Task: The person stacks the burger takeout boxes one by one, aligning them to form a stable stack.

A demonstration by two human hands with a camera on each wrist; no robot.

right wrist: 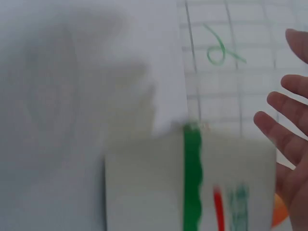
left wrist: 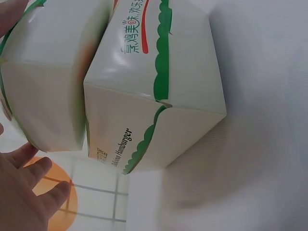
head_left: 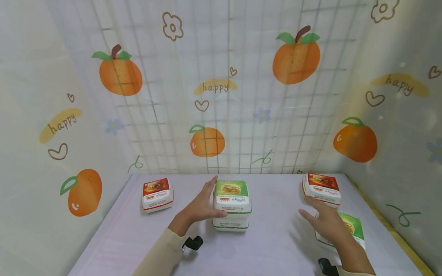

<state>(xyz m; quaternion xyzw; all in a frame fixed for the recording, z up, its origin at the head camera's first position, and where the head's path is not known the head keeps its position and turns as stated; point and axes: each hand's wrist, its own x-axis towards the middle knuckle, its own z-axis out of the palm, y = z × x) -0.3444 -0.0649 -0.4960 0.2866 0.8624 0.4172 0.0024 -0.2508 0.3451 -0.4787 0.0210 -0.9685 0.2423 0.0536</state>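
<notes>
In the head view, two green-and-white hamburger boxes are stacked near the middle of the table. My left hand (head_left: 198,205) holds the upper box (head_left: 232,196) from its left side, thumb across the front and fingers toward the back corner. Below it sits the lower box (head_left: 230,224), its green scalloped edge showing in the left wrist view. My right hand (head_left: 326,220) hovers with spread fingers over another green hamburger box (head_left: 355,227) at the right, partly hiding it. The right wrist view shows those fingers (right wrist: 288,108) apart, with the box's side (right wrist: 231,178) below.
A red-topped hamburger box (head_left: 157,194) stands at the back left of the white table (head_left: 272,245). Another red-topped box (head_left: 322,188) stands at the back right, just beyond my right fingertips. A curtain (head_left: 241,50) printed with oranges encloses the back and sides.
</notes>
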